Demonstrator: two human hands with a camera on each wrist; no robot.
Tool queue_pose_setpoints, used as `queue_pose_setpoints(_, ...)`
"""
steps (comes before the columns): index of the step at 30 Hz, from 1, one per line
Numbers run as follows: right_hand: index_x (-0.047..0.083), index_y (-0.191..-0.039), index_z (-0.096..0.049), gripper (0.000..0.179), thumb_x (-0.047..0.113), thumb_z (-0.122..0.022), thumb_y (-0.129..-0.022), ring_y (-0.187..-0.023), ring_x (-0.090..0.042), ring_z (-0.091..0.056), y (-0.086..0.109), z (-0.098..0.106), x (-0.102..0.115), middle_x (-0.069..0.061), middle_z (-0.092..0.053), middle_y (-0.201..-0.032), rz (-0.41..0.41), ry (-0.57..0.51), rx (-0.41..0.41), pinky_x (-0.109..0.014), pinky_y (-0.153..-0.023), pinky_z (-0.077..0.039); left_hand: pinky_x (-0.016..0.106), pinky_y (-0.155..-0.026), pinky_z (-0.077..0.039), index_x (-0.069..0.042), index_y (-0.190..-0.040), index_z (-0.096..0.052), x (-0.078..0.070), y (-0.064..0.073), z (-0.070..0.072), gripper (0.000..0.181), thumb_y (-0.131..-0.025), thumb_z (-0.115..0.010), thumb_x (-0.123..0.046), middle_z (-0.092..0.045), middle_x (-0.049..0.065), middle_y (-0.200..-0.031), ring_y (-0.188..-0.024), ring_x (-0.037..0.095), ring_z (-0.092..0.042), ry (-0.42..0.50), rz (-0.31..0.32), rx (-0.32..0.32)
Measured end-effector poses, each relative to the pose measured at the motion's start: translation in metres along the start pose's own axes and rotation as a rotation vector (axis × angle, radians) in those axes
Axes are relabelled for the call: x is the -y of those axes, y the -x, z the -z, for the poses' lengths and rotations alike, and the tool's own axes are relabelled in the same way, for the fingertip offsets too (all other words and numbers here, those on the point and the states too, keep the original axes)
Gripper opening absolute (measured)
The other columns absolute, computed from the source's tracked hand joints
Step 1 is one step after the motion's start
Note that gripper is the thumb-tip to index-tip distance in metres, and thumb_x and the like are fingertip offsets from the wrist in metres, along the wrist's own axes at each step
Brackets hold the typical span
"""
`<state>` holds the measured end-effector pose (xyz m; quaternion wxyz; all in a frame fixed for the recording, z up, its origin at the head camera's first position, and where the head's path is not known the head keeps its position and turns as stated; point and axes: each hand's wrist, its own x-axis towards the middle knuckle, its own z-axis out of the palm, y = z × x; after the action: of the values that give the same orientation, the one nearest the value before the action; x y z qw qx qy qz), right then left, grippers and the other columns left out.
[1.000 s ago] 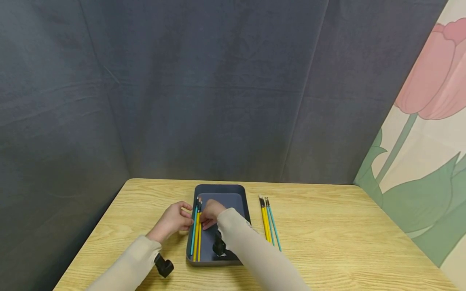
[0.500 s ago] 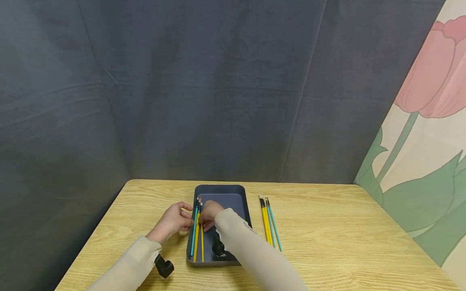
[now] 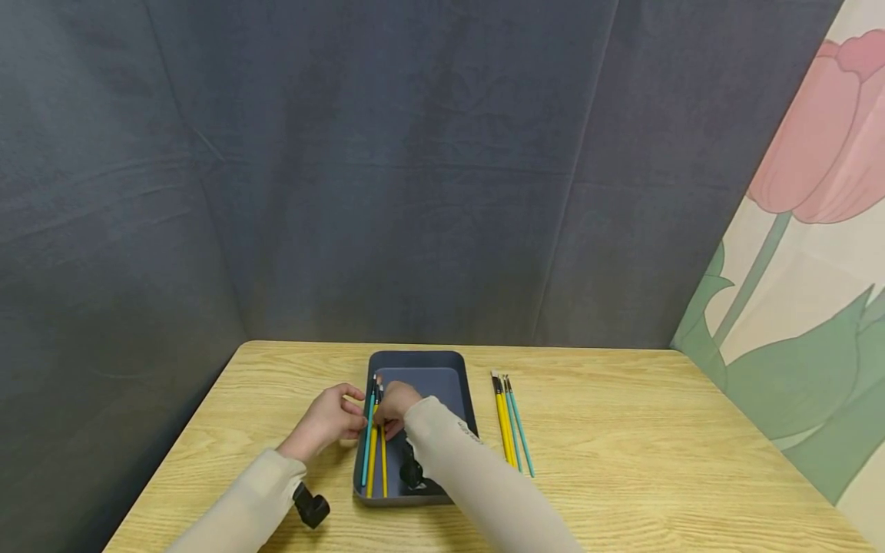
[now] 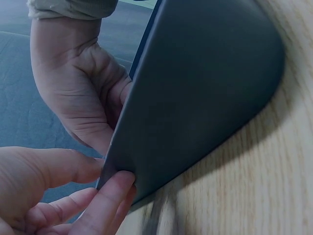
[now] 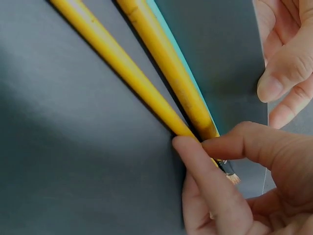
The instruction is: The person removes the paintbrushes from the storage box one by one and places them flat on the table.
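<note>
A dark grey tray point(image 3: 442, 384) rests on the table, with a turquoise paintbrush point(image 3: 366, 453) and two yellow ones along its left side. My right hand point(image 3: 397, 405) reaches inside and pinches the thinner yellow paintbrush point(image 5: 132, 73) between thumb and finger, near its bristle end. Beside it lies the thicker yellow paintbrush point(image 5: 171, 68), close against the turquoise one; the right thumb covers part of its tip end. My left hand point(image 3: 330, 418) grips the tray's left rim, thumb at the top edge and fingers point(image 4: 110, 196) against the outer wall.
Right of the tray, several paintbrushes lie side by side on the wooden table point(image 3: 657, 430), yellow ones point(image 3: 505, 426) and turquoise ones point(image 3: 522, 438). Dark cloth point(image 3: 415, 192) hangs behind the table. A flower-patterned panel point(image 3: 816, 307) stands at the right.
The thinner yellow paintbrush's lower end has swung slightly right, away from the thicker one. My right hand has shifted a little left. My left hand stays at the rim.
</note>
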<state>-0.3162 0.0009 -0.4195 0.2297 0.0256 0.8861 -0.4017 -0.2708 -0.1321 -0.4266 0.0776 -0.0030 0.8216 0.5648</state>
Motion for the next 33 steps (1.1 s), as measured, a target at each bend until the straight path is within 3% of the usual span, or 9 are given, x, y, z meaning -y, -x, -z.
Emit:
queue_pose_setpoints(8,0.001,-0.064,-0.056,0.019,-0.007,-0.066,-0.078,-0.047,-0.016,-0.058,-0.001,0.003,-0.005,-0.008,-0.056,-0.057,0.017,-0.066,0.042,-0.030,-0.059,-0.060,0.038,-0.064,-0.060,0.007,-0.117,-0.053,0.001,-0.001,0.001,0.041,-0.078,-0.065,0.014,-0.060,0.018,-0.090,-0.072,0.022,-0.065,-0.005,0.007,0.000)
queue_pose_setpoints(25,-0.005,-0.083,-0.060,0.008,-0.005,-0.067,-0.079,-0.056,-0.015,-0.061,0.006,0.028,-0.015,-0.008,-0.060,-0.067,0.040,-0.289,0.204,-0.032,-0.071,-0.060,0.036,-0.064,-0.060,0.006,-0.116,-0.053,0.002,0.001,0.000,0.038,-0.080,-0.065,0.014,-0.060,0.018,-0.091,-0.072,0.021,-0.066,0.007,0.029,-0.011)
queue_pose_setpoints(33,-0.014,-0.101,-0.066,0.020,-0.004,-0.061,-0.085,-0.062,-0.014,-0.062,0.009,0.041,-0.015,-0.008,-0.061,-0.070,0.104,-0.323,0.255,-0.028,-0.067,-0.060,0.037,-0.064,-0.060,0.006,-0.116,-0.053,0.001,0.000,0.000,0.039,-0.080,-0.065,0.014,-0.060,0.018,-0.091,-0.071,0.021,-0.065,0.010,0.019,-0.012)
